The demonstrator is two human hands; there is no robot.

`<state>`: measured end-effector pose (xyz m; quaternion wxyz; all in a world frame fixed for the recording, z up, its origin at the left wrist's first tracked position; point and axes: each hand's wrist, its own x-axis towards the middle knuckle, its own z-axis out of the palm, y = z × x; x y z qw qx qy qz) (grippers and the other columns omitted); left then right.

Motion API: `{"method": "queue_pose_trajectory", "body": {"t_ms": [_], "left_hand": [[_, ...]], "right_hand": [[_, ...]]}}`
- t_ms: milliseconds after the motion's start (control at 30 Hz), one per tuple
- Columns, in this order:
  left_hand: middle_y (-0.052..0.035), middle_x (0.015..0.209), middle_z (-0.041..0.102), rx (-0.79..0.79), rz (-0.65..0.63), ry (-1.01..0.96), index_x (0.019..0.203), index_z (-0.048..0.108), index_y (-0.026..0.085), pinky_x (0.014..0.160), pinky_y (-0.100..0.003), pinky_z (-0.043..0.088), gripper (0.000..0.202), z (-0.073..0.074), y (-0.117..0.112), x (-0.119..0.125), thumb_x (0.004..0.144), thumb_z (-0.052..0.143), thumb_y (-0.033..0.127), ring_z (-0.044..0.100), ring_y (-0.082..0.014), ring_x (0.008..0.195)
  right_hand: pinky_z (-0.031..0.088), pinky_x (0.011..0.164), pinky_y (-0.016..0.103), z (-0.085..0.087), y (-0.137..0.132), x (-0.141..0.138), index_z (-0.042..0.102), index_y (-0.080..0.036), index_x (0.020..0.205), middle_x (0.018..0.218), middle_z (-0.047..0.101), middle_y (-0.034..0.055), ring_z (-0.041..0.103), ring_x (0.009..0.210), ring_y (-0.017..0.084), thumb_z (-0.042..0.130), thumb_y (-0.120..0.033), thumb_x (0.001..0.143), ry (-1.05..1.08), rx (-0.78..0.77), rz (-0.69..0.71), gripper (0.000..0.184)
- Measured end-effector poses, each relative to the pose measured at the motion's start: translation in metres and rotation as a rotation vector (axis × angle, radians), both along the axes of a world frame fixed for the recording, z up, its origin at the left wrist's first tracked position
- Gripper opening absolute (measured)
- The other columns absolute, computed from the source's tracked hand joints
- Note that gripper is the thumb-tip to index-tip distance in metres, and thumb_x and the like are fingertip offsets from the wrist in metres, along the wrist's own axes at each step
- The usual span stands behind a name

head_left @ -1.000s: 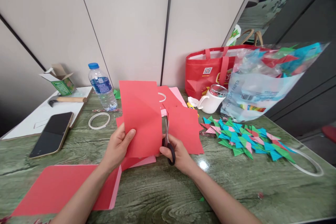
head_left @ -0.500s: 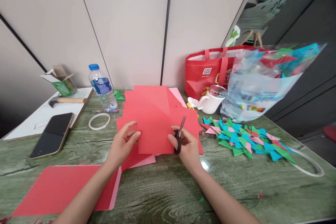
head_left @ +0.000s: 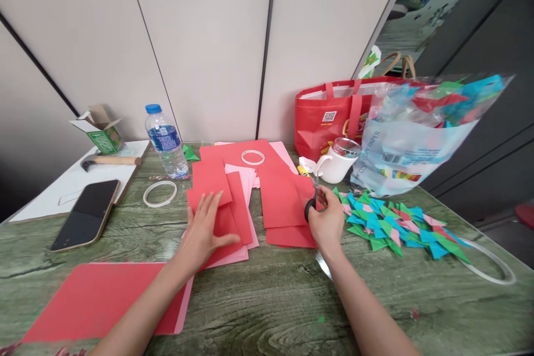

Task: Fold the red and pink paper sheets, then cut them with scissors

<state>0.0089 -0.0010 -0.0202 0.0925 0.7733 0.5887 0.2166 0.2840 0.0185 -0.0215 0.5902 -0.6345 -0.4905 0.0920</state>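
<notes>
My left hand (head_left: 201, 232), fingers spread, rests on a red paper piece (head_left: 211, 178) atop the left pile, whose lower layers show a pink paper (head_left: 250, 211). My right hand (head_left: 329, 223) holds a pair of scissors (head_left: 309, 209) with black handles, blades pointing away from me. The same hand is at the edge of the right stack of red paper (head_left: 283, 200); whether it also grips a sheet I cannot tell. Behind both piles lies a larger red sheet (head_left: 267, 147) with a white tape roll (head_left: 252, 157) on it.
At left are a phone (head_left: 87, 214), a hammer (head_left: 112, 160), a water bottle (head_left: 163, 142) and another tape roll (head_left: 160, 193). At right stand a white mug (head_left: 337, 162), a red bag (head_left: 317, 122), a plastic bag (head_left: 417, 139) and folded paper pieces (head_left: 387, 222). Red sheets (head_left: 95, 295) lie front left.
The red paper held between both hands is now parted into left and right piles. My left hand has opened onto the left one; my right hand has moved right with the scissors. The tape roll shows.
</notes>
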Motion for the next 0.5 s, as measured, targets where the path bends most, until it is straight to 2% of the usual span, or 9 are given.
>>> {"method": "queue_pose_trajectory", "body": {"t_ms": [67,100,200,300,367,500], "left_hand": [[-0.0193,0.141,0.03,0.093,0.104,-0.011,0.137,0.021,0.021,0.101,-0.06,0.017,0.078,0.003,0.003,-0.002,0.073,0.058,0.046,0.017,-0.0345,0.133],[-0.0194,0.14,0.032,0.139,0.132,-0.016,0.136,0.023,0.02,0.101,-0.059,0.02,0.072,0.003,0.005,-0.003,0.076,0.056,0.043,0.019,-0.034,0.132],[-0.018,0.135,0.039,0.227,0.128,-0.03,0.133,0.029,0.018,0.1,-0.051,0.03,0.059,0.004,0.011,-0.01,0.08,0.051,0.034,0.029,-0.0313,0.129],[-0.019,0.129,0.044,0.254,0.125,-0.017,0.131,0.034,0.014,0.097,-0.045,0.036,0.052,0.003,0.013,-0.015,0.083,0.046,0.028,0.04,-0.0308,0.122],[-0.0185,0.126,0.049,0.269,0.126,0.002,0.129,0.036,0.013,0.093,-0.043,0.04,0.047,0.002,0.013,-0.016,0.084,0.042,0.025,0.047,-0.0301,0.117],[-0.0147,0.117,0.057,0.298,0.132,0.056,0.128,0.04,0.017,0.082,-0.039,0.046,0.043,0.0,0.013,-0.019,0.085,0.04,0.022,0.056,-0.0284,0.105]], "right_hand": [[0.043,0.08,0.04,0.005,-0.004,-0.009,0.056,-0.016,0.105,0.097,0.061,0.0104,0.056,0.088,0.023,0.059,-0.028,0.069,0.015,0.069,-0.017,0.038],[0.044,0.08,0.039,0.007,-0.007,-0.016,0.055,-0.017,0.104,0.096,0.061,0.0091,0.058,0.087,0.022,0.06,-0.03,0.071,0.065,0.085,0.045,0.036],[0.048,0.066,0.032,0.013,-0.018,-0.041,0.054,-0.018,0.101,0.073,0.063,0.0023,0.061,0.068,0.018,0.062,-0.035,0.072,0.302,-0.035,0.391,0.034],[0.048,0.058,0.03,0.011,-0.028,-0.061,0.054,-0.018,0.095,0.068,0.064,0.0017,0.062,0.059,0.017,0.063,-0.039,0.072,0.487,-0.223,0.682,0.032],[0.048,0.057,0.03,0.008,-0.032,-0.068,0.054,-0.017,0.092,0.068,0.065,0.0022,0.063,0.058,0.016,0.065,-0.04,0.07,0.547,-0.278,0.774,0.033],[0.048,0.055,0.029,0.006,-0.034,-0.071,0.055,-0.017,0.089,0.065,0.065,0.0015,0.062,0.055,0.016,0.067,-0.042,0.068,0.613,-0.302,0.81,0.035]]}}
